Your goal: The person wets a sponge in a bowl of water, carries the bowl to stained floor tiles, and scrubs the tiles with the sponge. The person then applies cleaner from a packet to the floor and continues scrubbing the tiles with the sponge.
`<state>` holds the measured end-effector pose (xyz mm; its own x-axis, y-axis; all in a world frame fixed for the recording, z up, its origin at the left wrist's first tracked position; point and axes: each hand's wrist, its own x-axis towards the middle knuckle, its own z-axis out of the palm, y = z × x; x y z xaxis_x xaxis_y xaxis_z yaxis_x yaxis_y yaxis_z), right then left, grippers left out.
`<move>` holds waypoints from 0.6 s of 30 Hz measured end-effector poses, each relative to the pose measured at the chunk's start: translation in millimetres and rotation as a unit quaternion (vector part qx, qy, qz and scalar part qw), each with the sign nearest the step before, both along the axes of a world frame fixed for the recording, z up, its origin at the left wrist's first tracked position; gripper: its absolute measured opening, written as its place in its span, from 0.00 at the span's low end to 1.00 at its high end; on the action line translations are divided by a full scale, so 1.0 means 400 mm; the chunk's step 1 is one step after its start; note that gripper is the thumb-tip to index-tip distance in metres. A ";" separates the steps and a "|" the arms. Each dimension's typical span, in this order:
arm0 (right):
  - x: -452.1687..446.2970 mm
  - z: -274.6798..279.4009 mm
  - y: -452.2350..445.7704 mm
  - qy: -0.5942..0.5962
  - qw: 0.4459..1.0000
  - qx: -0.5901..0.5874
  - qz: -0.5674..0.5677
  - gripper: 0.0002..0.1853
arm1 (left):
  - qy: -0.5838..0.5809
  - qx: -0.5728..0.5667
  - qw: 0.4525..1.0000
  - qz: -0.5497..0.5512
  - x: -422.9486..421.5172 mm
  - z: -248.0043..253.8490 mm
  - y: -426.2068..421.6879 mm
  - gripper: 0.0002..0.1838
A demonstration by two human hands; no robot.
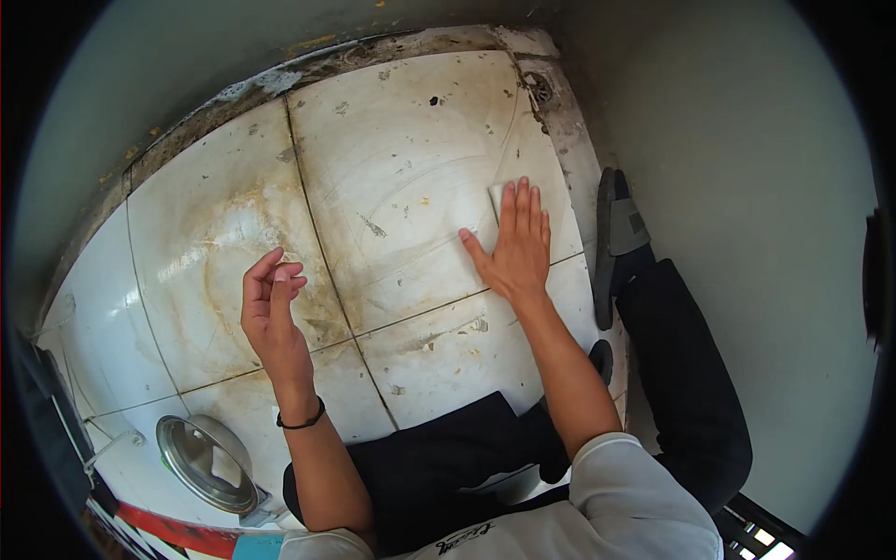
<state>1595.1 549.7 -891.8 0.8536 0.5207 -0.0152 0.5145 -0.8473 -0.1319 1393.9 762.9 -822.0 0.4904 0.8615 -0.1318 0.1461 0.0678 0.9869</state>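
My right hand (pixel 519 245) lies flat on the white floor tile (pixel 411 177), its fingers stretched out and the thumb apart. Under the fingers is a thin white pad or folded cloth (pixel 497 192); only its left edge and corner show, so its kind is unclear. Grey and brown specks and faint curved streaks mark the tile around it. My left hand (pixel 273 303) is raised above a brown-stained tile (pixel 219 233), its fingers loosely bent and slightly apart, with nothing visible in them. A dark band (pixel 303 417) circles the left wrist.
A metal bowl (pixel 207 457) with something white inside stands at the lower left. Grey walls (pixel 737 187) close in the right and far sides. A drain (pixel 539 89) sits in the far right corner. My sandalled foot (pixel 623 229) rests along the right wall.
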 end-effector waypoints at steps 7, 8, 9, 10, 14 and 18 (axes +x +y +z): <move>0.387 -0.022 0.150 -0.028 0.999 0.024 -0.031 0.53 | 0.013 -0.015 1.000 -0.014 0.008 -0.009 -0.003 0.14; 0.436 -0.017 0.173 -0.014 0.998 0.031 -0.056 0.53 | 0.014 -0.013 1.000 -0.012 0.006 -0.005 0.001 0.15; 0.432 -0.013 0.178 -0.012 0.998 0.034 -0.052 0.53 | 0.010 -0.010 1.000 -0.008 0.008 -0.001 0.003 0.15; 0.411 -0.012 0.173 -0.011 0.998 0.035 -0.049 0.53 | 0.010 -0.010 1.000 -0.003 0.009 0.003 0.006 0.15; 0.168 -0.013 0.069 -0.014 0.999 0.029 -0.013 0.53 | 0.009 0.000 1.000 0.005 0.009 -0.010 -0.001 0.16; 0.041 0.004 0.040 0.005 0.999 0.041 0.001 0.54 | 0.003 0.008 1.000 -0.008 0.013 -0.015 -0.013 0.16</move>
